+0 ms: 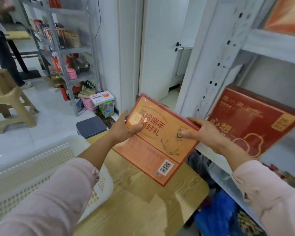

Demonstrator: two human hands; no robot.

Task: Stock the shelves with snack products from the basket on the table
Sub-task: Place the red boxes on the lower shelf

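Observation:
Both my hands hold a flat orange snack box (153,150) with red characters and a barcode, up in the air above the wooden table (143,201). My left hand (124,128) grips its left edge, thumb on the face. My right hand (201,130) grips its right edge, thumb on the face. The box hangs just left of the white shelf unit (216,68), near its upright post. A dark red gift box (255,123) leans on the shelf to the right. The white plastic basket (41,169) stands at the lower left, partly hidden by my left sleeve.
Another orange box (284,16) sits on the upper shelf at top right. Bagged goods (216,217) fill the low shelf at the right. A grey rack (66,48) with goods stands at the back left, a beige stool (12,106) and a person (2,48) beyond it.

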